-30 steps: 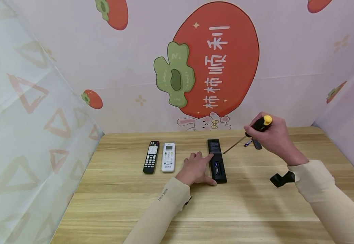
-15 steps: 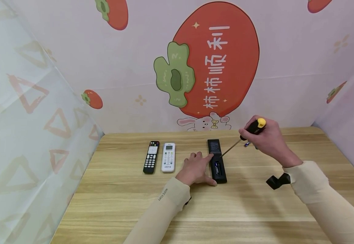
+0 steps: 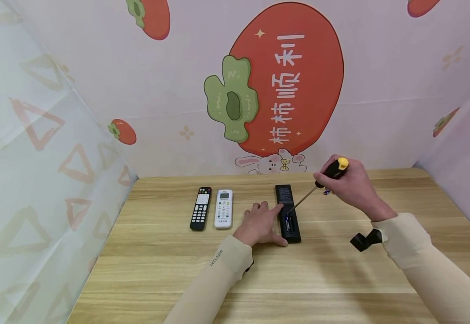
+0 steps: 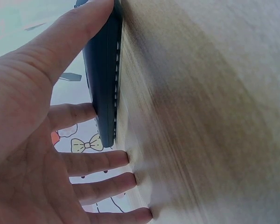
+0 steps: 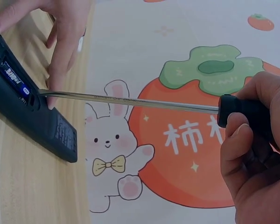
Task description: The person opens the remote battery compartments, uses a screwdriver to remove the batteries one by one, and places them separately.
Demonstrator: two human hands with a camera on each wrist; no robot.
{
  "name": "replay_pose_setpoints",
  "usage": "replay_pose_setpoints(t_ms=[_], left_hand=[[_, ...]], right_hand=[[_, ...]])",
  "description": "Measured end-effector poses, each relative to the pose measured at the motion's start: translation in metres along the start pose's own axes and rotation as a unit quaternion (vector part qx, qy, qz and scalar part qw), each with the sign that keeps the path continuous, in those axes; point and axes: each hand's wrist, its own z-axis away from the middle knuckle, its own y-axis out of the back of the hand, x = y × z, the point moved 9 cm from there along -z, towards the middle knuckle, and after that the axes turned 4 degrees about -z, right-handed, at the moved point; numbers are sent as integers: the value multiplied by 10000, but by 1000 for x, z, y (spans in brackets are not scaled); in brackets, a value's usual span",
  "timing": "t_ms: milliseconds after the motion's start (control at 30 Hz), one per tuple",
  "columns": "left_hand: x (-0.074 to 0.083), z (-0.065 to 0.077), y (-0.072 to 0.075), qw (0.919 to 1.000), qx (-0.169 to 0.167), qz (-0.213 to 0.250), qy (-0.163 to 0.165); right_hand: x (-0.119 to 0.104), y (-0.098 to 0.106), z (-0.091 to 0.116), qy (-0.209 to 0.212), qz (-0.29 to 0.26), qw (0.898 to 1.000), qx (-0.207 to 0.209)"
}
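A black remote control [image 3: 284,194] lies back side up on the table, its battery compartment uncovered and a blue-and-black battery [image 5: 15,79] inside. My left hand [image 3: 257,225] steadies it from the left. Its thumb and index finger touch the remote's edge, and the other fingertips rest on the wood. In my right hand [image 3: 354,184] I grip a screwdriver [image 5: 144,103] by its black-and-yellow handle. The slanting shaft reaches down into the compartment, its tip beside the battery's end; exact contact is too small to tell. A loose battery [image 3: 326,192] lies behind my right hand, partly hidden.
Two more remotes lie face up on the left: a black one [image 3: 201,209] with a white button panel and a white one [image 3: 223,209] with a small screen. Printed fabric walls [image 3: 178,90] enclose the wooden table [image 3: 146,270] at the back and sides.
The screwdriver in my right hand has moved left and down, from beside the remote into its battery compartment. A small black piece by the loose battery is now hidden. My left hand stays put.
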Motion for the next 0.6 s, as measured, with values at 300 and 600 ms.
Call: replay_pose_setpoints(t_ms=[300, 600], left_hand=[[0, 0, 0, 10000, -14, 13, 4], [0, 0, 0, 10000, -38, 33, -2]], right_hand=[[5, -3, -1, -109, -175, 9997, -104], [5, -5, -3, -68, -243, 9995, -205]])
